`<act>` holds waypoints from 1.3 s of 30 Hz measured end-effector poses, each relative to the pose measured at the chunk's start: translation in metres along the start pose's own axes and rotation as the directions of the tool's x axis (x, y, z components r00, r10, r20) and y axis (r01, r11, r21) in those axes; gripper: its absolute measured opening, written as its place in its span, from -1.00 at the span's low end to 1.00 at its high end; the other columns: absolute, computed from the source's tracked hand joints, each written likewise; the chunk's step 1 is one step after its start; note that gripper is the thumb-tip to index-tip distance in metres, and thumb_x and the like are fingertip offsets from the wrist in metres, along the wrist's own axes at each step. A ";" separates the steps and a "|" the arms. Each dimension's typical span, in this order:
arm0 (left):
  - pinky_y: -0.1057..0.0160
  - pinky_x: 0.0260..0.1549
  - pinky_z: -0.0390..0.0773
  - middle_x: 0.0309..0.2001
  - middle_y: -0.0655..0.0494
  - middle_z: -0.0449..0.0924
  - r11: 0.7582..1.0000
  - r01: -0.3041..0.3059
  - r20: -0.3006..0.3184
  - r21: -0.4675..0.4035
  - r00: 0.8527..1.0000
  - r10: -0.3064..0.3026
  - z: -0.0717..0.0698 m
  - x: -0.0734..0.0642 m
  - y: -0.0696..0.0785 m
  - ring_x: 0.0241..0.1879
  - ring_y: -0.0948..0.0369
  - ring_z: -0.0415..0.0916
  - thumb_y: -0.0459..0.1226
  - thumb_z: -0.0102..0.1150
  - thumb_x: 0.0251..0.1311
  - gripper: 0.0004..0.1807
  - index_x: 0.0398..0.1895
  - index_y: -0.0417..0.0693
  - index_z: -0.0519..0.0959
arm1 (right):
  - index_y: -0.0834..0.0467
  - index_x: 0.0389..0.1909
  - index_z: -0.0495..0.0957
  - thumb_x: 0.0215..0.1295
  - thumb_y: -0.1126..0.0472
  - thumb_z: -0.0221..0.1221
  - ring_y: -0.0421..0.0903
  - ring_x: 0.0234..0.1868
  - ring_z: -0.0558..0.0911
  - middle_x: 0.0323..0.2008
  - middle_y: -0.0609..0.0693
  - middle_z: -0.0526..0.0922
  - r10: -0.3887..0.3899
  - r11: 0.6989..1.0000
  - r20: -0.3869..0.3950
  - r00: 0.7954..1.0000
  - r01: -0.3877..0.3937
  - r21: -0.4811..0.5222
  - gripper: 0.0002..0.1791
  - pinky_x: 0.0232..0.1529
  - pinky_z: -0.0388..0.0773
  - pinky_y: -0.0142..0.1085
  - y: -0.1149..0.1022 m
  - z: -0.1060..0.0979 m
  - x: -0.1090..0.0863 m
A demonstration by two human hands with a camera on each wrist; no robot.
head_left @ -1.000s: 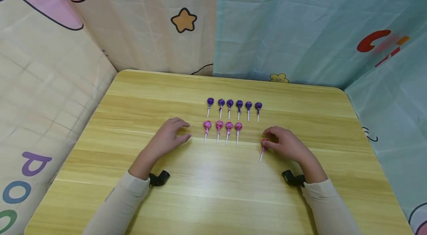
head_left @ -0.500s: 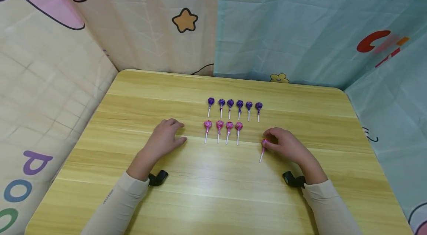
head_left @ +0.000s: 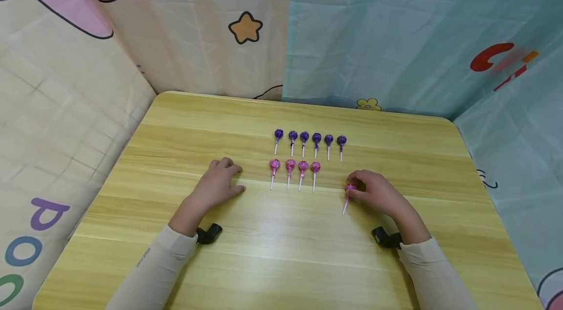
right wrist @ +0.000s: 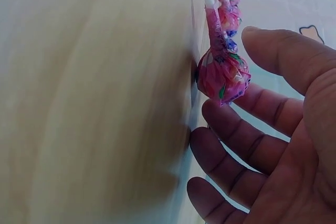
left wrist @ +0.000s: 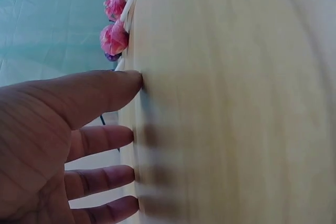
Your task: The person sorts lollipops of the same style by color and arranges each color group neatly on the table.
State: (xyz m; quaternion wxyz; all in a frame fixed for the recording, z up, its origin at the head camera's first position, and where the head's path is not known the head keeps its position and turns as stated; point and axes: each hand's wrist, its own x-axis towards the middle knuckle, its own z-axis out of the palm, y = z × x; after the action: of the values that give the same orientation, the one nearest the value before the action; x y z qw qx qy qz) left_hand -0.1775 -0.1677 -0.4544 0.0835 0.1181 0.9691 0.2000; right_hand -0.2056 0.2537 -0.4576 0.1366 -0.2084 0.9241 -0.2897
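My left hand (head_left: 215,184) rests on the table left of the lollipops, fingers apart and holding nothing. In the left wrist view its fingertips (left wrist: 126,135) touch the wood. At the right, my right hand (head_left: 376,191) is beside a single pink lollipop (head_left: 346,200) lying with its stick toward me. The right wrist view shows that lollipop's wrapped head (right wrist: 224,77) between the thumb (right wrist: 278,51) and the loosely bent fingers, with a gap at the thumb. Several pink lollipops (head_left: 290,166) lie in a row between the hands. Behind them runs a row of purple lollipops (head_left: 316,139).
The wooden table (head_left: 272,261) has rounded far corners. A printed curtain (head_left: 374,31) hangs along its back edge, and more printed cloth (head_left: 66,119) hangs at the left. A black wrist device (head_left: 208,234) is on each forearm.
My left hand has drawn back slightly to the left, away from the pink row. My right hand and the single pink lollipop have stayed nearly in place.
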 end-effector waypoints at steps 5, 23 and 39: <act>-0.16 0.05 0.46 0.06 -0.12 0.44 1.000 -0.003 0.025 0.009 1.000 0.003 -0.002 -0.002 0.001 0.17 -0.21 0.28 -0.13 0.39 0.18 -0.48 0.16 -0.20 0.57 | 0.17 -0.17 0.62 0.29 0.22 0.30 -0.06 -0.23 0.53 -0.24 -0.05 0.63 0.013 1.000 0.003 1.000 -0.013 -0.007 -0.85 -0.09 0.51 -0.07 0.000 0.002 0.000; -0.14 0.01 0.47 0.10 -0.13 0.40 1.000 -0.009 0.075 0.012 0.997 0.009 -0.007 -0.001 0.002 0.14 -0.18 0.26 -0.12 0.38 0.19 -0.44 0.21 -0.18 0.52 | 0.11 -0.27 0.60 0.32 0.22 0.29 -0.11 -0.34 0.47 -0.37 -0.12 0.57 0.014 1.000 -0.003 1.000 -0.014 0.005 -0.94 -0.25 0.45 -0.17 0.000 0.002 0.001; -0.11 -0.01 0.47 0.06 -0.11 0.40 0.999 -0.030 0.049 0.010 0.998 0.030 -0.004 -0.001 0.000 0.11 -0.18 0.26 -0.14 0.38 0.18 -0.46 0.18 -0.21 0.53 | 0.08 -0.27 0.61 0.34 0.19 0.27 -0.07 -0.31 0.50 -0.33 -0.09 0.60 0.062 0.998 -0.011 0.998 -0.062 -0.003 -0.95 -0.22 0.48 -0.15 -0.008 -0.002 0.012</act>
State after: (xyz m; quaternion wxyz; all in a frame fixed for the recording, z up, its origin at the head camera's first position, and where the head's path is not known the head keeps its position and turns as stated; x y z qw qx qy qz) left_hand -0.1770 -0.1691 -0.4503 0.1035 0.1379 0.9659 0.1931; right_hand -0.2139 0.2429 -0.4527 0.1402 -0.1781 0.9314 -0.2849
